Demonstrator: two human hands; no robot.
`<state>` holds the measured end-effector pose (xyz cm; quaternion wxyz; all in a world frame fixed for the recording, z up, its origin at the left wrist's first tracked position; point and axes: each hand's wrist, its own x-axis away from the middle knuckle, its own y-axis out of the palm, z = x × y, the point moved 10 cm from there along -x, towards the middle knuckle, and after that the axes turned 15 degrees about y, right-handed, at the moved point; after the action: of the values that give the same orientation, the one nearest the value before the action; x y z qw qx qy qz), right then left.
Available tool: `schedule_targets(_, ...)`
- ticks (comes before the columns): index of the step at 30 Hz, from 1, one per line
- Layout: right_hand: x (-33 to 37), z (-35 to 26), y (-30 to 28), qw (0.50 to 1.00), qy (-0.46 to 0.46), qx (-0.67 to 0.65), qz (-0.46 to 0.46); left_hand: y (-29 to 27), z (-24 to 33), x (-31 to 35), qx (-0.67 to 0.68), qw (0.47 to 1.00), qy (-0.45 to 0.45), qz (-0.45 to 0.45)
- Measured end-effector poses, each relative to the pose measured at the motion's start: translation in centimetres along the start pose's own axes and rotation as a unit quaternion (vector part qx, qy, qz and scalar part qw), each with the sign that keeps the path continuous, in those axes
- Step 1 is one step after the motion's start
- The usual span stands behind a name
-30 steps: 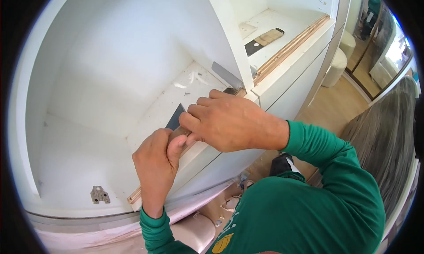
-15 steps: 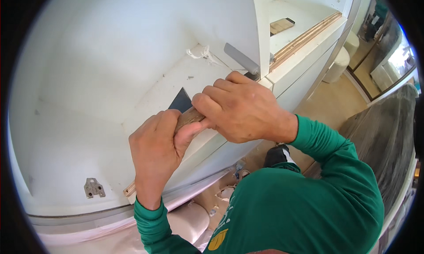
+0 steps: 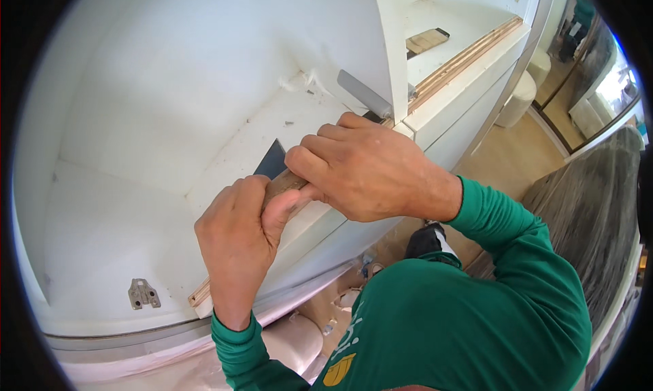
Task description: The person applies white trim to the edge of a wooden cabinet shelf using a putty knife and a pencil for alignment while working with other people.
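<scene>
My left hand (image 3: pixel 235 221) and my right hand (image 3: pixel 367 166) are closed on a brown, wood-like block (image 3: pixel 284 182) at the front edge of a white cabinet (image 3: pixel 309 231). The fingers of both hands curl over it, and my thumbs meet low on its near side, so most of it is hidden. Behind the block, the dark pointed corner of a flat piece (image 3: pixel 273 159) sticks up; whether it joins the block I cannot tell. Beyond my right hand, a grey flat blade (image 3: pixel 364 92) lies at an angle by the cabinet's upright partition (image 3: pixel 394 44).
A tan, flat piece with a dark end (image 3: pixel 428 41) lies in the right compartment, behind a bare wood edge (image 3: pixel 469 58). A metal hinge plate (image 3: pixel 143 294) sits at the lower left. White scraps (image 3: pixel 294 83) cling to the back corner. A plastic-wrapped dark panel (image 3: pixel 585 214) stands at right.
Both hands and the block have shifted slightly left along the cabinet edge. The whole view has also moved a little, so the hands' own motion is small.
</scene>
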<state>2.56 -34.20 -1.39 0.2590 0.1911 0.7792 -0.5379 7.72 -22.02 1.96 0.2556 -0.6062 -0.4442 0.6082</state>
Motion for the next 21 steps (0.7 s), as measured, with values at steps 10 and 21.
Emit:
schedule_targets(10, 0.5, 0.1, -0.2, 1.0, 0.005, -0.001, 0.026, 0.5, -0.1, -0.2, 0.014, 1.0, 0.003, -0.001)
schedule_targets(21, 2.7, -3.8, -2.2, 0.992, -0.016, 0.039, 0.117, -2.1, -0.5, 4.0, 0.139, 0.983, -0.121, 0.027)
